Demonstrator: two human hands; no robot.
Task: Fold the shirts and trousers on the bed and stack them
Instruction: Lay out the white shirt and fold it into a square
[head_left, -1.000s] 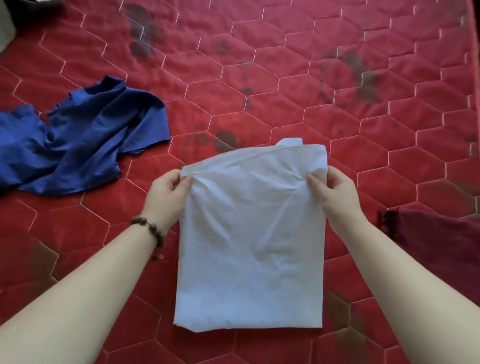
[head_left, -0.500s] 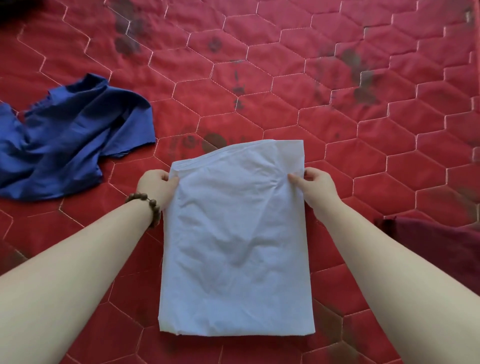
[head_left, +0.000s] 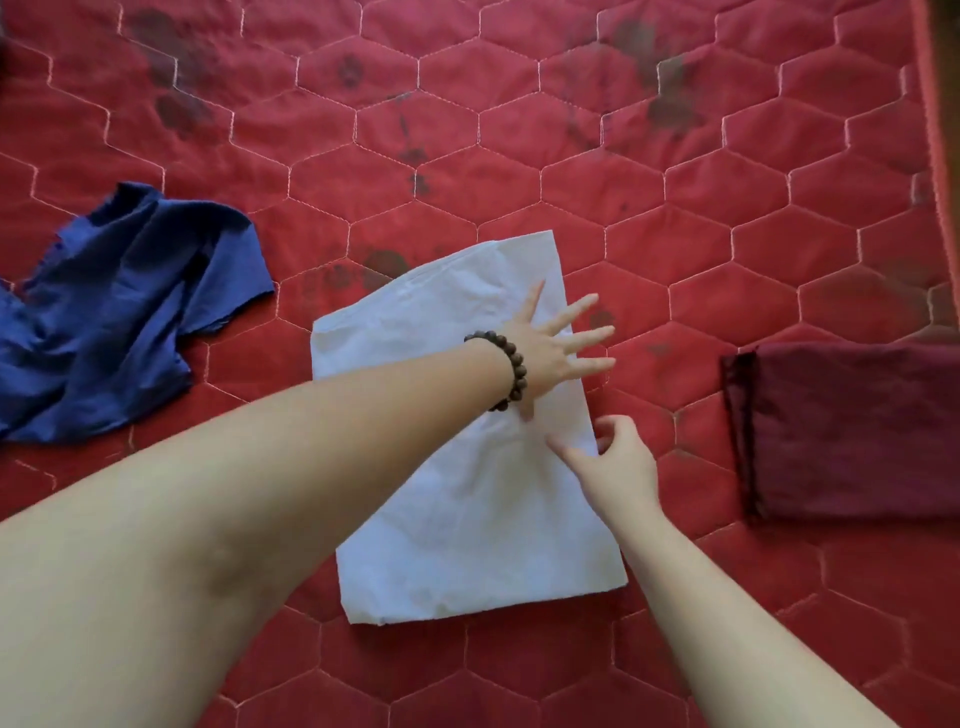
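Observation:
A folded white garment (head_left: 457, 519) lies flat in the middle of the red quilted bed (head_left: 519, 171). My left hand (head_left: 553, 348), with a bead bracelet on its wrist, reaches across and presses on the garment's upper right part with fingers spread. My right hand (head_left: 618, 462) hovers at the garment's right edge, fingers loosely curled, holding nothing that I can see. A crumpled blue shirt (head_left: 114, 306) lies at the left. A folded dark red garment (head_left: 852, 431) lies at the right.
The bed's right edge (head_left: 935, 156) runs down the far right of the view. Dark stains mark the quilt at the back.
Both hands let go of the white garment's top corners. The garment now lies flat, and my left hand has crossed over it to press on its right side.

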